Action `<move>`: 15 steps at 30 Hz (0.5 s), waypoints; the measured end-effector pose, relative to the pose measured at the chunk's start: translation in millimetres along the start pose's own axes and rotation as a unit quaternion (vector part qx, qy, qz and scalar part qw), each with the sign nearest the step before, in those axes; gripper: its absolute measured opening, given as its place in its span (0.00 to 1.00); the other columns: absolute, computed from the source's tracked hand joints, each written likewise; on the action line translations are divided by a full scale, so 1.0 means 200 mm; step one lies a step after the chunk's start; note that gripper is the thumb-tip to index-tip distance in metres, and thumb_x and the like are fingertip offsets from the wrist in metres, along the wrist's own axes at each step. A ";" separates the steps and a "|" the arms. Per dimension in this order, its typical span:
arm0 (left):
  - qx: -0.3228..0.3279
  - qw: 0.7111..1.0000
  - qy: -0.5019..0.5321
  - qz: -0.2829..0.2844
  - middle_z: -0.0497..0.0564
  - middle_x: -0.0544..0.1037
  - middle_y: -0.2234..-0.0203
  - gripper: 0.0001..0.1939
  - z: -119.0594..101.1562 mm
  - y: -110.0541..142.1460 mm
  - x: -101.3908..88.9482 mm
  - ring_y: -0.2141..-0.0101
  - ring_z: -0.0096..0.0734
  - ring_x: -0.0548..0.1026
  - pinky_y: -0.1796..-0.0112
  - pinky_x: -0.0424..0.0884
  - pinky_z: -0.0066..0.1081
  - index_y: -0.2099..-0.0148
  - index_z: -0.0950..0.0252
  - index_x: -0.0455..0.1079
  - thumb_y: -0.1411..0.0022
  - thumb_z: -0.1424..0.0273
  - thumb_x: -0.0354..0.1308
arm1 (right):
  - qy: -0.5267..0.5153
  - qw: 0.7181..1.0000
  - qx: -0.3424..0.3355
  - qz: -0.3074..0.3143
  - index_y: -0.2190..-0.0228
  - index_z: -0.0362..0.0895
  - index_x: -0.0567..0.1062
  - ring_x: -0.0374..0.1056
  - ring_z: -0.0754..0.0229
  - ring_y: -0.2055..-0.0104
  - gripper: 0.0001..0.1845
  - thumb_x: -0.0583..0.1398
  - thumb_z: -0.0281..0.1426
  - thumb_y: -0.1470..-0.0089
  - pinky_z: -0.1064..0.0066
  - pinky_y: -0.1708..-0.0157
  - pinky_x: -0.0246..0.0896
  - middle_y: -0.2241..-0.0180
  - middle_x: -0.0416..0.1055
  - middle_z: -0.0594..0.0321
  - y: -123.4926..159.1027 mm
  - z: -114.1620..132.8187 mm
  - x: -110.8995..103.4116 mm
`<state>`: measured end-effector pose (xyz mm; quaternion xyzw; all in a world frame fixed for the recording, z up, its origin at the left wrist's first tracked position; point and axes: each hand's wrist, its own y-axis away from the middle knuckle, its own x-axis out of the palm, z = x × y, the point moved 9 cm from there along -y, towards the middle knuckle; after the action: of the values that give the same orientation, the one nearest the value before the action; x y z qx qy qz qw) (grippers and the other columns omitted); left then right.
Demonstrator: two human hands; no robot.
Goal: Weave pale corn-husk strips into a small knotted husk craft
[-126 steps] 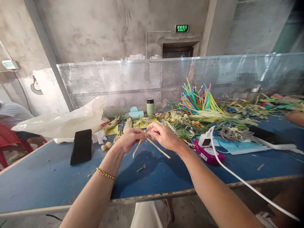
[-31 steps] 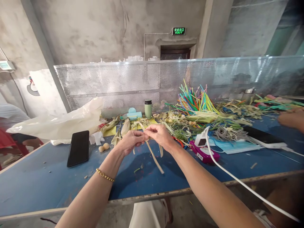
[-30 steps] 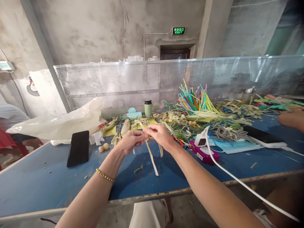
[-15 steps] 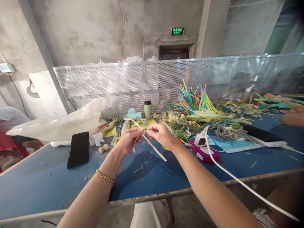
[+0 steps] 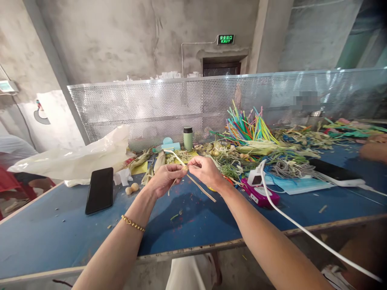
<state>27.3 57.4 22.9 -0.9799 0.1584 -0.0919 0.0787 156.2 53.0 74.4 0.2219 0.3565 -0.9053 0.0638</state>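
Above the blue table (image 5: 115, 241), my left hand (image 5: 166, 178) is closed in a pinch on pale corn husk strips (image 5: 202, 188). One strip sticks up past the fingers toward the back, another slants down to the right, and a short end hangs below my left hand. My right hand (image 5: 205, 171) pinches the same husk piece where the strips cross, its fingertips meeting those of my left. A small pale lump shows between the fingertips; its shape is mostly hidden. Two small round beige balls (image 5: 132, 188) lie left of my left hand.
A black phone (image 5: 99, 190) and plastic bag (image 5: 75, 155) lie left. Behind stand a green bottle (image 5: 188, 139) and colourful pipe cleaners (image 5: 249, 127) among dried husks. On the right are a purple box (image 5: 263, 195), white cable (image 5: 290, 217), power bank (image 5: 338, 175) and another person's hand (image 5: 375, 149).
The strips have shifted between my fingers, the long lower one swinging right. My hands were slightly apart half a second ago and now touch. The view has moved a little to the right.
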 end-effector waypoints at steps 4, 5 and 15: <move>0.003 1.000 -0.015 -0.011 0.47 0.72 0.81 0.15 0.00 0.00 -0.01 0.80 0.19 0.64 0.76 0.57 0.25 0.73 0.70 0.76 0.60 0.68 0.77 | -0.010 1.000 0.006 -0.004 0.76 0.42 0.75 0.61 0.64 0.74 0.06 0.59 0.30 0.51 0.72 0.72 0.55 0.79 0.69 0.65 0.00 -0.01 0.00; 0.006 1.000 -0.019 -0.010 0.47 0.72 0.81 0.14 -0.01 0.00 -0.01 0.80 0.19 0.64 0.76 0.57 0.26 0.74 0.70 0.75 0.60 0.69 0.76 | -0.012 1.000 0.012 -0.004 0.76 0.42 0.75 0.61 0.64 0.74 0.06 0.59 0.30 0.51 0.72 0.73 0.55 0.79 0.69 0.65 0.00 -0.02 0.00; -0.013 1.000 -0.013 -0.005 0.50 0.74 0.80 0.14 0.02 -0.01 -0.02 0.79 0.21 0.67 0.76 0.59 0.26 0.76 0.70 0.75 0.58 0.68 0.75 | 0.032 0.999 0.020 0.004 0.74 0.42 0.75 0.66 0.60 0.71 0.07 0.58 0.30 0.47 0.69 0.68 0.59 0.75 0.73 0.62 -0.01 -0.08 0.01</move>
<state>25.4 60.1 19.6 -0.9827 0.1539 -0.0775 0.0679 160.2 65.8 65.5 0.2533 0.3396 -0.9043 0.0518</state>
